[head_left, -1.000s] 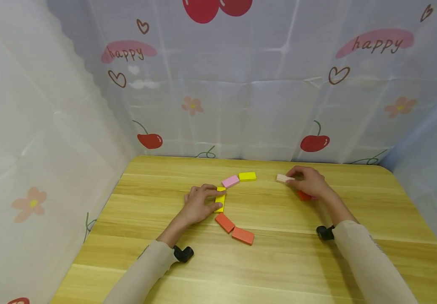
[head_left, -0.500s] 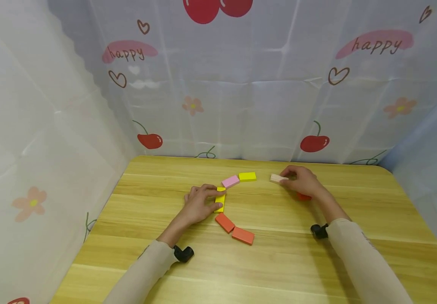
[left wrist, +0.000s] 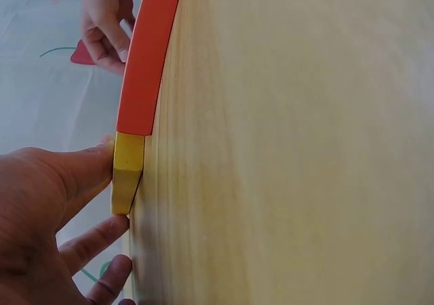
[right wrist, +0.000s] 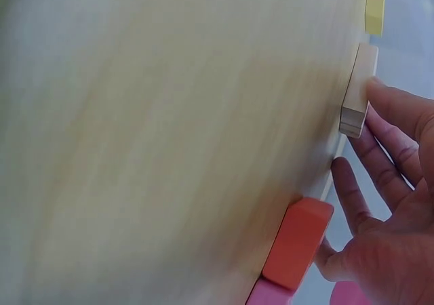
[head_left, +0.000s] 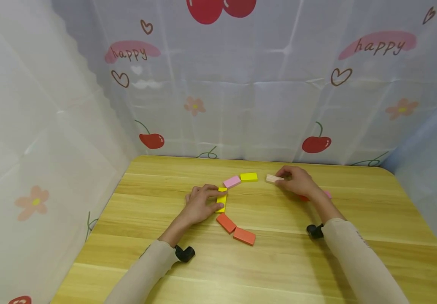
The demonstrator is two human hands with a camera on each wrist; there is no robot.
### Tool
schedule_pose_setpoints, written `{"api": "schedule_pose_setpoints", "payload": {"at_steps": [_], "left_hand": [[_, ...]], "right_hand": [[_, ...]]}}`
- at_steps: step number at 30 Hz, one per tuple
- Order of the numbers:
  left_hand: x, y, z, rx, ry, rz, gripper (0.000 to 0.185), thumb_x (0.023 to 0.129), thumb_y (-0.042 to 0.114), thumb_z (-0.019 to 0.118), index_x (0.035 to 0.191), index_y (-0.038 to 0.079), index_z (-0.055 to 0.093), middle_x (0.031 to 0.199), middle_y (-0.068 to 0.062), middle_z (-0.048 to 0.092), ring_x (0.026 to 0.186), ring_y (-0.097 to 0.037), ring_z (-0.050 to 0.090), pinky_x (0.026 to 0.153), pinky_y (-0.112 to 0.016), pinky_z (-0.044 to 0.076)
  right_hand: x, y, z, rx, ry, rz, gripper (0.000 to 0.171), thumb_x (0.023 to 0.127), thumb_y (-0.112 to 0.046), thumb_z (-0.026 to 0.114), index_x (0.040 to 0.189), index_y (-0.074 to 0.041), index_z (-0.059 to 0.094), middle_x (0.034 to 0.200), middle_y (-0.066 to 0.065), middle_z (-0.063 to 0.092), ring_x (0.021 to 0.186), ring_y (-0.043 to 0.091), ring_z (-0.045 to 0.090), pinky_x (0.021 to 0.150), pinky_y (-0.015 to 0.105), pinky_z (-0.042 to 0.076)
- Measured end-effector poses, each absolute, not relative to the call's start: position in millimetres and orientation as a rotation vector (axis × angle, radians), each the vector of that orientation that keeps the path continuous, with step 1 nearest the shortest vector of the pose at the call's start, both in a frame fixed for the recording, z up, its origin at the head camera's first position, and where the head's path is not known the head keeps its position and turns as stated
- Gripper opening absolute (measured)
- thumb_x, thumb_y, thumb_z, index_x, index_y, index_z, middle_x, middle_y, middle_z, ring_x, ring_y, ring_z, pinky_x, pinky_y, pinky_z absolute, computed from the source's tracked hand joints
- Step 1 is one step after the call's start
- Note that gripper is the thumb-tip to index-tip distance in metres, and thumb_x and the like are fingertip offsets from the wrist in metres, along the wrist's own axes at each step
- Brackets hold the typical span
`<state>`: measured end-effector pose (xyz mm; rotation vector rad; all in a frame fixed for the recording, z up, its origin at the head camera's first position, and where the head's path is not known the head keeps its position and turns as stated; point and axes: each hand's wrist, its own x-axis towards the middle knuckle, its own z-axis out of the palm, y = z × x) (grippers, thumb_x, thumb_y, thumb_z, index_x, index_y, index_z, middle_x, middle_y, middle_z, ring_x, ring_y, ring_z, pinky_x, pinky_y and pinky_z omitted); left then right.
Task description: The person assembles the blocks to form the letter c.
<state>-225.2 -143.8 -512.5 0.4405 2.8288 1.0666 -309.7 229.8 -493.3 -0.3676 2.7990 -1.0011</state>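
Left hand: the left hand (head_left: 199, 205) lies on the bench (head_left: 355, 261), fingers bent around the near yellow block (head_left: 221, 200), thumb at one long edge and fingertips at the other; in the left wrist view the thumb (left wrist: 81, 166) presses the block's (left wrist: 127, 171) end.
Right hand: the right hand (head_left: 296, 181) rests on the bench, fingertips against the end of a pale wooden block (head_left: 272, 178); in the right wrist view the fingertips (right wrist: 386, 95) touch the block (right wrist: 357, 89), but whether they pinch it cannot be told.
Near yellow block: flat on the bench, under the left hand's fingertips.
Pale wooden block: flat on the bench, just beyond the right hand's fingertips, toward the left hand.
Orange blocks: two orange blocks (head_left: 236, 229) lie flat, end to end, just beside the left hand on its thumb side, the closer one touching the yellow block.
Pink block: a pink block (head_left: 231, 182) lies just past the left hand's fingertips.
Far yellow block: a second yellow block (head_left: 249, 177) follows the pink one, between the two hands.
Under right hand: an orange block (right wrist: 297, 242) and a pink piece (right wrist: 271, 295) lie by the right palm.
Backdrop: a cloth (head_left: 241, 84) printed with cherries and "happy" stands beyond both hands.
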Motion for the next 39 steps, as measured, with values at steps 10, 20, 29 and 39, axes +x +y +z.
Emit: {"api": "schedule_pose_setpoints", "payload": {"at_steps": [10,20,29,39], "left_hand": [[-226,-145,-512,0.445,2.809,1.054,0.044,0.102,0.036,0.076,0.145,0.035,0.070,0.160,-0.003,0.055,0.137,-0.036,0.041,0.104,-0.060,0.024],[-226,-146,-511,0.457,2.804,1.050,0.044,0.102,0.036,0.076,0.145,0.034,0.070,0.160,-0.004,0.055,0.136,-0.037,0.041,0.105,-0.061,0.024],[-226,-146,-511,0.449,2.809,1.042,0.043,0.102,0.036,0.076,0.145,0.035,0.070,0.160,-0.003,0.055,0.136,-0.036,0.041,0.101,-0.058,0.025],[-226,-146,-511,0.457,2.807,1.050,0.043,0.102,0.036,0.076,0.144,0.035,0.071,0.159,-0.003,0.055,0.136,-0.037,0.041,0.099,-0.056,0.025]], "right_hand": [[-313,220,-496,-0.362,2.794,-1.019,0.026,0.102,-0.028,0.075,0.121,-0.011,0.074,0.129,0.017,0.074,0.121,0.039,0.060,0.113,0.069,0.034],[-311,214,-495,-0.355,2.791,-1.027,0.028,0.102,-0.027,0.074,0.124,-0.010,0.074,0.132,0.019,0.073,0.127,0.042,0.059,0.114,0.077,0.025],[-313,210,-500,-0.329,2.795,-1.040,0.027,0.102,-0.029,0.073,0.124,-0.012,0.074,0.134,0.017,0.074,0.130,0.041,0.058,0.115,0.084,0.015],[-315,207,-500,-0.324,2.796,-1.033,0.026,0.101,-0.028,0.074,0.123,-0.013,0.075,0.131,0.016,0.074,0.129,0.041,0.059,0.115,0.086,0.013]]}}
